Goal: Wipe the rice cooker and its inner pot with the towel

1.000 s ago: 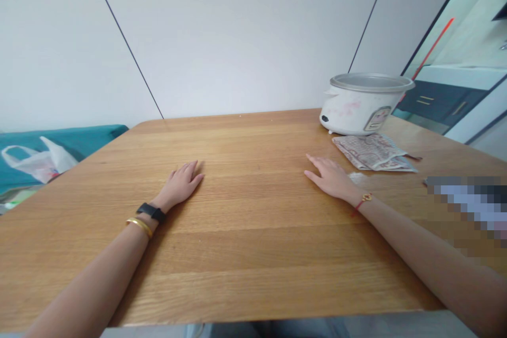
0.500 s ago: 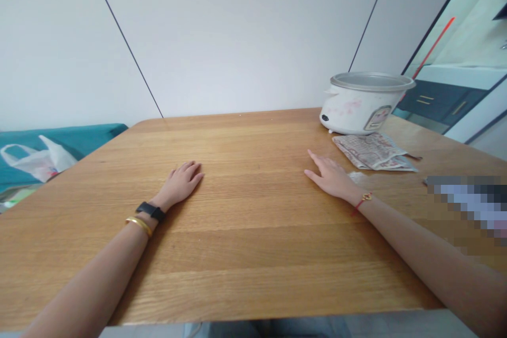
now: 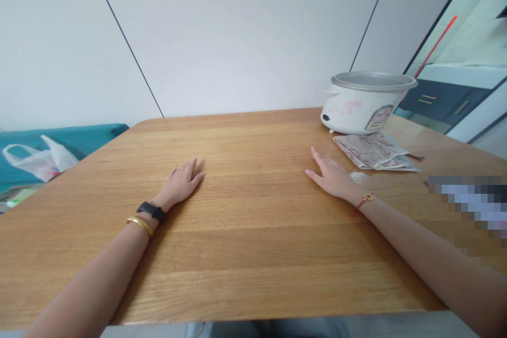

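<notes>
My left hand (image 3: 181,185) rests palm down on the wooden table (image 3: 253,211), its fingers stretched forward and holding nothing. A black band and a gold bangle circle that wrist. On the right side, my right hand (image 3: 330,177) also lies on the tabletop with thumb and index finger spread, empty. It is nearest to a folded patterned cloth (image 3: 374,151). Behind the cloth stands a white rice cooker (image 3: 358,108) without a lid, with pink flower prints. A small whitish thing (image 3: 358,176), perhaps clear plastic, lies beside my right hand, too unclear to name.
A white wall (image 3: 253,37) rises behind the table. To the left, a white plastic bag (image 3: 39,161) sits on a teal seat (image 3: 97,140). A pixelated object (image 3: 471,206) lies at the right of the table. Dark cabinets (image 3: 443,97) show beyond the doorway.
My left index finger has lifted or stretched slightly forward. The right index finger points a little more upward in the view. Nothing else has visibly moved apart from a slight camera shift.
</notes>
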Action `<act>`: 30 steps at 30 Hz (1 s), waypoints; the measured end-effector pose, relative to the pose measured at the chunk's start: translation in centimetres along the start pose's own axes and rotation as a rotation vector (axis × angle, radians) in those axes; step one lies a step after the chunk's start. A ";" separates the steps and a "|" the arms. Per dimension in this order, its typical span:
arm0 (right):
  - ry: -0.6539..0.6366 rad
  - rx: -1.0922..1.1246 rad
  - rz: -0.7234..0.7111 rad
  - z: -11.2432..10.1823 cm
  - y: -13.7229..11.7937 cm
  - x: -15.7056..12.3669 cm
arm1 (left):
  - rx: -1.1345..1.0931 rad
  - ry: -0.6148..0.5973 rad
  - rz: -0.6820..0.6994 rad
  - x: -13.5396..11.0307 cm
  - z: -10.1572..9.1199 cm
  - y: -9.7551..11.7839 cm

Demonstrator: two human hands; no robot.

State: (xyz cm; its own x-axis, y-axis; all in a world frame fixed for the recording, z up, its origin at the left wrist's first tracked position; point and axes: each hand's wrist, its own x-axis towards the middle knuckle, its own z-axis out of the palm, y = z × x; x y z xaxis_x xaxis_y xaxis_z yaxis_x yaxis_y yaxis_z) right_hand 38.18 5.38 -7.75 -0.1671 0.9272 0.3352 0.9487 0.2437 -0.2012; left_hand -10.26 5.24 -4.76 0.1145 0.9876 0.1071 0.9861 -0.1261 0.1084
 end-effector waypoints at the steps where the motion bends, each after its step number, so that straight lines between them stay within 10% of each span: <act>1: 0.001 -0.001 -0.003 0.0 0.0 0.0 | -0.007 0.007 -0.006 0.0 0.0 0.0; 30: -0.061 -0.051 -0.020 -0.1 0.0 0.1 | -0.049 0.032 -0.010 -0.1 0.1 0.0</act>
State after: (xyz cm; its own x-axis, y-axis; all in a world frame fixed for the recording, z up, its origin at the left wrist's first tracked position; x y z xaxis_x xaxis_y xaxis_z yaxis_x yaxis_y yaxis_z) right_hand 38.23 5.47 -7.62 -0.2007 0.9383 0.2818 0.9571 0.2491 -0.1478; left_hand -10.25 5.19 -4.83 0.1003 0.9855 0.1372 0.9799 -0.1218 0.1581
